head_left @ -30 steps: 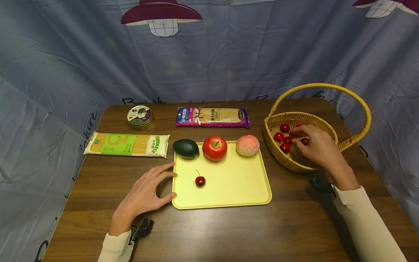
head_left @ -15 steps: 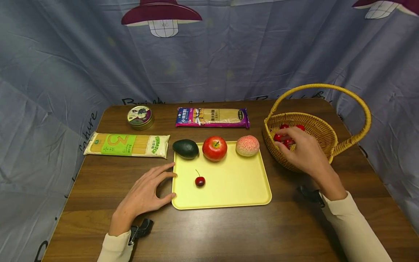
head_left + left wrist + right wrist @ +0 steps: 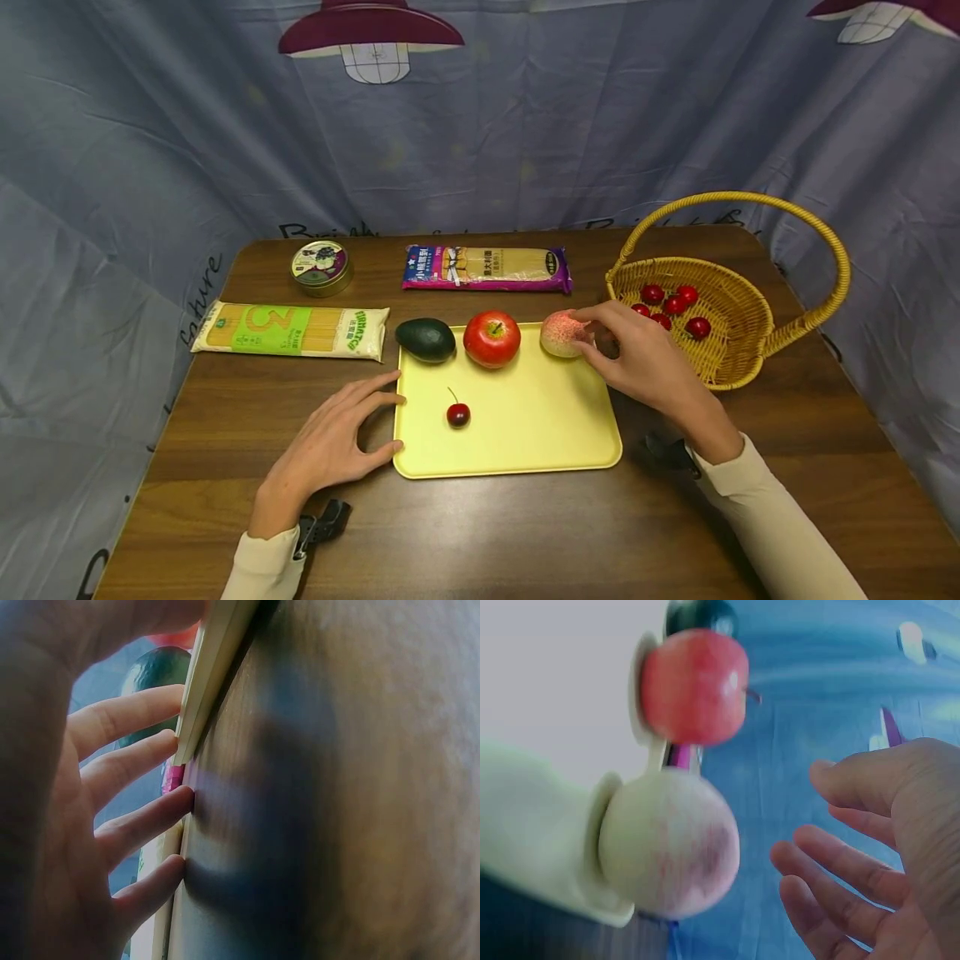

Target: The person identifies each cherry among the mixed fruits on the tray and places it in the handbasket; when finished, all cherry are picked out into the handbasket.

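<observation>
My left hand rests at the left edge of the yellow tray; its spread fingers touch the rim. One stemmed cherry lies on the tray. Along the tray's far side sit a dark green avocado, a red apple and a pinkish peach. My right hand hovers beside and above the peach, partly covering it in the head view. In the right wrist view, a gap separates its loosely bent fingers from the peach, and nothing is seen between them.
At the right stands a wicker basket with a tall handle, several cherries inside. Behind the tray lies a purple pasta pack. A green-labelled spaghetti pack and a round tin are at the left.
The right hand has moved left, out of the basket and over to the peach, uncovering the cherries in the basket. My left hand and the tray have stayed put.
</observation>
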A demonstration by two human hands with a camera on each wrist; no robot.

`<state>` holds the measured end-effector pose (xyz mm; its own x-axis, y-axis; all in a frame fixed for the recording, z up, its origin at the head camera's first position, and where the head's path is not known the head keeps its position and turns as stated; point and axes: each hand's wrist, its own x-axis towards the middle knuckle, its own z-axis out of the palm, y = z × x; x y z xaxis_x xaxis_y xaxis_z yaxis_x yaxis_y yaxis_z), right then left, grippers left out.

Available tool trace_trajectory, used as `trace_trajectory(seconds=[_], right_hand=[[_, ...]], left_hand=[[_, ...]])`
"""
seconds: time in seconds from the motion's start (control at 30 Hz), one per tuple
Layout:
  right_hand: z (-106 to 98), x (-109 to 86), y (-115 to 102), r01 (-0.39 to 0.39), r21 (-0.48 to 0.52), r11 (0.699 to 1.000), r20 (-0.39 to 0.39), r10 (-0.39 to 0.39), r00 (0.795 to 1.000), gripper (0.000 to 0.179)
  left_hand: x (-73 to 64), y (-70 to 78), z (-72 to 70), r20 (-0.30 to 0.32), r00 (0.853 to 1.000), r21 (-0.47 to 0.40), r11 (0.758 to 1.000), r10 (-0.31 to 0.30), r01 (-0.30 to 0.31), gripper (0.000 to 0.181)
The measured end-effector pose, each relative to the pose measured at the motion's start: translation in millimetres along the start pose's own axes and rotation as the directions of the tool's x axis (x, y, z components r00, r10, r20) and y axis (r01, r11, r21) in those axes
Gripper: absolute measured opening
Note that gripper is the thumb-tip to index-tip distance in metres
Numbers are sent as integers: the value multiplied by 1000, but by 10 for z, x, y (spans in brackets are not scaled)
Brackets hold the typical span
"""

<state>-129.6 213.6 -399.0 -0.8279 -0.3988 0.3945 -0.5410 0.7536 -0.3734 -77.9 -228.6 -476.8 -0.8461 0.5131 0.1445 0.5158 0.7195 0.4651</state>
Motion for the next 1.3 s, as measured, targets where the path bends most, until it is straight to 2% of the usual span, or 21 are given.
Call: trace_trajectory(seconds=[0.27, 0.43, 0.7, 0.93, 1.3], right_hand=[[203, 103, -203, 107, 63, 992, 42, -110, 993, 40], [331, 129, -320, 143, 62, 988, 74, -147, 986, 38], [507, 160, -524, 233, 122, 965, 119, -247, 962, 36], [684, 144, -683, 230, 167, 959, 202, -262, 944, 36], [893, 118, -896, 256, 133, 957, 339, -287, 896, 38]], left_hand=[[8, -7, -19, 3, 1000, 7, 1000, -1, 1, 57], [10, 2, -31, 6, 1000, 4, 1000, -7, 7, 57], [12, 2, -25, 11, 1000, -3, 1000, -12, 12, 57], [8, 7, -27, 5, 1000, 6, 1000, -11, 11, 58], [-3, 3, -18, 2, 1000, 3, 1000, -4, 4, 56]])
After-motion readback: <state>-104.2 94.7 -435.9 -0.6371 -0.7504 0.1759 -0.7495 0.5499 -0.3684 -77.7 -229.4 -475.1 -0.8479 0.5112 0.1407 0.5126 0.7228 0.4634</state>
